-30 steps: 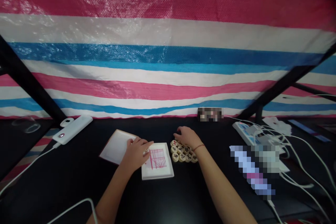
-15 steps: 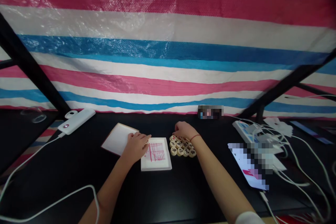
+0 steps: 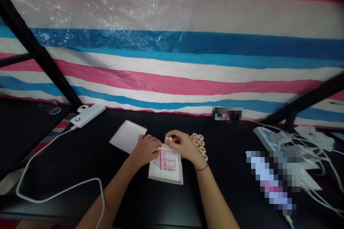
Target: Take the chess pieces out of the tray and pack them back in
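Observation:
A shallow white box (image 3: 166, 176) with pink lines drawn inside lies on the black table. Over its upper left corner, my left hand (image 3: 146, 150) is closed on a round wooden piece with a red character (image 3: 157, 148). My right hand (image 3: 182, 145), a red cord round its wrist, pinches small pale pieces (image 3: 168, 138) just above the box's top edge. Several round pieces with characters (image 3: 201, 143) stand grouped right of my right hand, which partly hides them. Behind my left hand lies an open white lid (image 3: 127, 136).
A white device (image 3: 89, 116) with a cable stands at the back left. A clear cup (image 3: 51, 107) is farther left. On the right are a power strip (image 3: 264, 137), tangled white cables and a blurred phone (image 3: 271, 182). A blurred object (image 3: 227, 113) sits at the back.
My right hand has moved left from the group of pieces to the box, now pinching pieces. My left hand stays at the box's left corner. The camera view has shifted.

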Tool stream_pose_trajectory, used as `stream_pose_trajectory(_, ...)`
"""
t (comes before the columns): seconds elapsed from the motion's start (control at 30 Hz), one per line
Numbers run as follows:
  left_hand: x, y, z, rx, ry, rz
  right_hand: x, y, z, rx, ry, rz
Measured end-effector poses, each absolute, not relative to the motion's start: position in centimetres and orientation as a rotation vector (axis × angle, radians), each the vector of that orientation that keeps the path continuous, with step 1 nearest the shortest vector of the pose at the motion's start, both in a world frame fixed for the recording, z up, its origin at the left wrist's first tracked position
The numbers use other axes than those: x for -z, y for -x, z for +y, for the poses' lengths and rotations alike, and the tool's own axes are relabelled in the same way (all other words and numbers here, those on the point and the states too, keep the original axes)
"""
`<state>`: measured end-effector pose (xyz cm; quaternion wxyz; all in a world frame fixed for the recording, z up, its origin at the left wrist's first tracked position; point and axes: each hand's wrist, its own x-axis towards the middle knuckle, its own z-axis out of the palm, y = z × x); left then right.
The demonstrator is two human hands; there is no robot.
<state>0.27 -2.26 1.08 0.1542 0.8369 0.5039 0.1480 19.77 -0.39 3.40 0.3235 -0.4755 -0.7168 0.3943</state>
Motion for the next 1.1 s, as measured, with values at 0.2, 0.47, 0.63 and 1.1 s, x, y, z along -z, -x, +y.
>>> stream_pose_trajectory(0.2,-1.1,-0.4,-2.3,-0.393,-2.397,1.482,-3.0,-18.9,-1.4,-0.866,1.144,-2.048)
stream_pose_trajectory(0.47,-1.2,-0.8,-3.0,-0.351,-2.332,1.612,-3.2,-18.6,-2.9,-0.745,1.174,-2.244)
stream_pose_trajectory(0.63,-1.0,-0.6,-2.9,-0.400,-2.331,1.579,-2.1,-18.1,-2.7,-0.729,1.227,-2.305)
stream_pose_trajectory(1.1,-1.5,-0.7,-2.7,-0.387,-2.429,1.461,-1.7,-20.0,-2.5,-0.758,1.148,-2.072)
